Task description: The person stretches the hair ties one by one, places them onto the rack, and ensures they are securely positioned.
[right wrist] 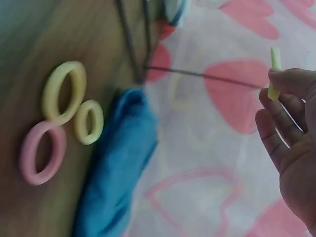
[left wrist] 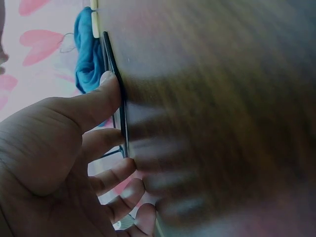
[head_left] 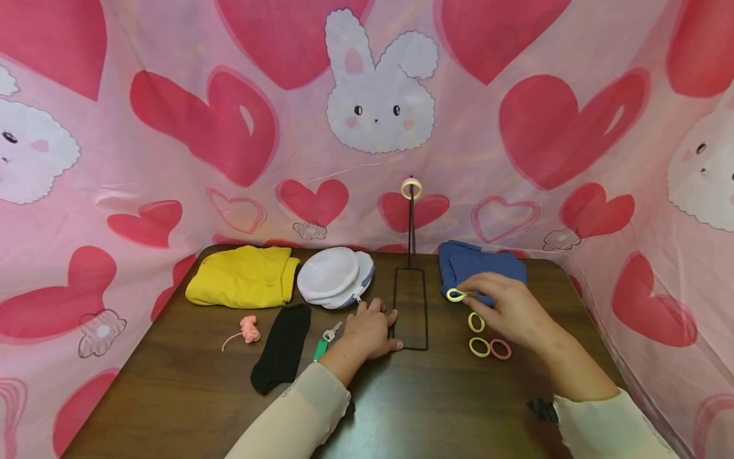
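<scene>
I am pinching a light, soft yellow ring by its rim with right hand fingers; left hand, fingers straight, is steadying the wire stand.

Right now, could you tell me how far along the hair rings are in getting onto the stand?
One yellow ring already sits atop the wire stand. The right hand pinches another yellow ring, while the left hand rests on the stand's base. Two yellow rings and a pink ring remain on the table.
</scene>
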`<action>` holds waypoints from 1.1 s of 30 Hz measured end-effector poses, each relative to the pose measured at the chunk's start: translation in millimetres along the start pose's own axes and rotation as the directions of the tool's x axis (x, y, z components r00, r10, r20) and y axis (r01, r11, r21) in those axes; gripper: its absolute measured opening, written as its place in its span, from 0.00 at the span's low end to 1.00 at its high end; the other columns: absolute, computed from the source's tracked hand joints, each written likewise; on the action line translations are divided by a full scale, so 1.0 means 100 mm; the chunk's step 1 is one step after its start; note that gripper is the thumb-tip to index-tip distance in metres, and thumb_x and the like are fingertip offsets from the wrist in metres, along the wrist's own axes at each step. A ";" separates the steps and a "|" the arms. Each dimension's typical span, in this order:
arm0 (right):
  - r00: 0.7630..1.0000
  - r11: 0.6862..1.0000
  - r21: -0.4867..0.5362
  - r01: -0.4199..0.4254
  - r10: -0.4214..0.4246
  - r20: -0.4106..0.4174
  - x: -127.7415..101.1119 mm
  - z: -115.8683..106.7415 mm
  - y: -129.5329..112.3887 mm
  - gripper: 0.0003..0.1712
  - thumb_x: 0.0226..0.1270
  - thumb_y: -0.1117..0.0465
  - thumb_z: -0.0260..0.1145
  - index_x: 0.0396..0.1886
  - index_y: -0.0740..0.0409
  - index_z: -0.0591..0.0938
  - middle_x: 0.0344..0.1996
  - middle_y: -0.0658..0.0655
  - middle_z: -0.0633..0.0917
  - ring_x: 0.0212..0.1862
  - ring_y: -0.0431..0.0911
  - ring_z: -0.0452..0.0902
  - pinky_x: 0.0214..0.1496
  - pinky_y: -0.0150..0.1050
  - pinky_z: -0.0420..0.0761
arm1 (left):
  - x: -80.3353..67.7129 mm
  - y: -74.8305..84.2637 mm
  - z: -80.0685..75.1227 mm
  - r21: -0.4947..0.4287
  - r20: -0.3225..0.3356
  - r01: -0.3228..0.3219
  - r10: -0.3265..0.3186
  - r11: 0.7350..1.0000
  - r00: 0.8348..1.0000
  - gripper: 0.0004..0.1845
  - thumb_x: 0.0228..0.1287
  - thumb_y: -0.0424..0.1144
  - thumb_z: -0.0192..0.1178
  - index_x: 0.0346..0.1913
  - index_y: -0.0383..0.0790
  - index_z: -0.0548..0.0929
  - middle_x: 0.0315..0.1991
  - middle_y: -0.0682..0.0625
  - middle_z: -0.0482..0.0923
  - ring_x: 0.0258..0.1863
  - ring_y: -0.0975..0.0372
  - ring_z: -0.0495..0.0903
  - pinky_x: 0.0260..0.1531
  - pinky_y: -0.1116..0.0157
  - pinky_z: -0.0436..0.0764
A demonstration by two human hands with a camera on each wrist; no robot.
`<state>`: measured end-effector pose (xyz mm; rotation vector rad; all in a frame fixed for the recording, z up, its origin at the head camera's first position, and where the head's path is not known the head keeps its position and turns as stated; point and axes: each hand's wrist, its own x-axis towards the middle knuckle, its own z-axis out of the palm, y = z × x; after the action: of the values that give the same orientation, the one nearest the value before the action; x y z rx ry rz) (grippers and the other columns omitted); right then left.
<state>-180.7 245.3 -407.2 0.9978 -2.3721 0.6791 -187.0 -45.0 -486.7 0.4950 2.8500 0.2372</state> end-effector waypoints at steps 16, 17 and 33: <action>0.964 0.971 0.061 0.231 -0.219 -0.153 0.68 -0.28 -0.59 0.22 0.78 0.43 0.61 0.47 0.55 0.89 0.43 0.49 0.89 0.47 0.46 0.85 0.60 0.24 0.73 | 0.04 -0.01 0.00 0.001 0.006 0.002 -0.002 1.000 1.000 0.41 0.61 0.65 0.69 0.77 0.60 0.72 0.69 0.49 0.68 0.66 0.48 0.66 0.55 0.45 0.74; 0.959 0.968 0.066 0.242 -0.228 -0.168 0.71 -0.30 -0.62 0.21 0.78 0.43 0.62 0.47 0.55 0.89 0.43 0.49 0.89 0.47 0.47 0.85 0.61 0.25 0.73 | 0.04 -0.01 0.00 0.000 0.007 0.003 -0.003 1.000 1.000 0.41 0.61 0.65 0.69 0.77 0.60 0.72 0.69 0.49 0.68 0.65 0.49 0.66 0.55 0.45 0.74; 0.965 0.978 0.012 0.208 -0.204 -0.166 1.04 -0.32 -0.67 0.14 0.59 0.67 0.78 0.46 0.54 0.90 0.43 0.51 0.89 0.48 0.47 0.85 0.56 0.37 0.79 | 0.05 -0.02 0.01 -0.003 0.028 0.001 -0.001 1.000 1.000 0.41 0.62 0.66 0.68 0.77 0.61 0.72 0.69 0.49 0.67 0.66 0.48 0.66 0.55 0.44 0.74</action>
<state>-188.1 170.5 -304.5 1.1365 -2.0873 0.6900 -192.0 -45.0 -488.7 0.4923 2.8226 0.2319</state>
